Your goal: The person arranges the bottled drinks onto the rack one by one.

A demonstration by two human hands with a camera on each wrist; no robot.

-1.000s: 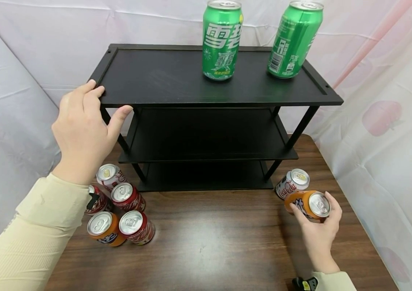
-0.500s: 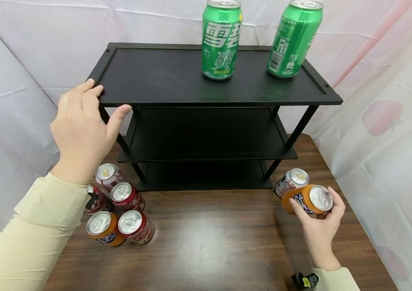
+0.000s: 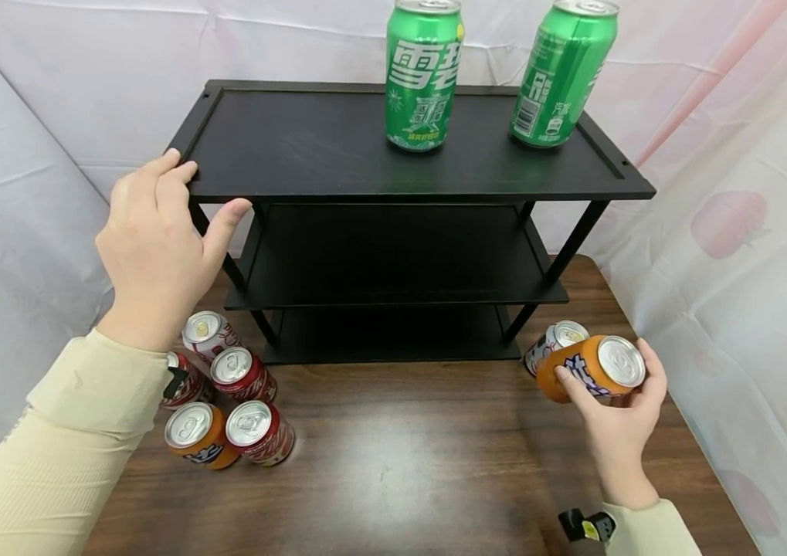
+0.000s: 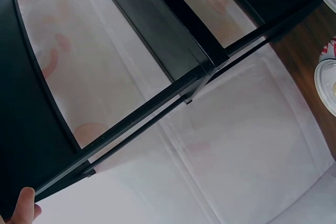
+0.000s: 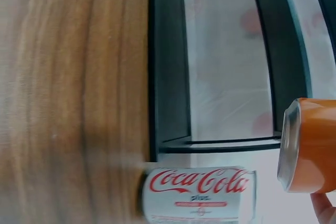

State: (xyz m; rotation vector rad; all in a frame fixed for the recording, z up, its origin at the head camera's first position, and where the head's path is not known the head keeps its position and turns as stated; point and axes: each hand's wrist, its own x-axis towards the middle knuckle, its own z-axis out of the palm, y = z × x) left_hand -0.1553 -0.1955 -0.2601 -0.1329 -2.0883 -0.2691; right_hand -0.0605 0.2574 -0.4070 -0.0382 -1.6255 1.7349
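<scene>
My right hand (image 3: 619, 428) grips an orange soda can (image 3: 584, 369) between thumb and fingers, lifted and tilted with its silver top toward the right. Behind it on the table stands a white Coca-Cola can (image 3: 560, 340), partly covered by the orange one in the head view. In the right wrist view the orange can's (image 5: 315, 145) base shows at the right edge, above the white can (image 5: 199, 195). My left hand (image 3: 164, 239) rests its fingers on the left front corner of the black three-tier shelf (image 3: 296, 147), thumb spread along the front edge.
Two green cans (image 3: 424, 77) stand on the top tier toward the right. At left on the wooden table (image 3: 393, 448) is a cluster: a white can (image 3: 211, 336), several red cans (image 3: 261, 432) and another orange can (image 3: 201, 436). White fabric (image 3: 747, 309) hangs around the table.
My right hand has raised the orange can from beside the white can, and it now covers more of that can in the head view. The left hand stays at the shelf corner.
</scene>
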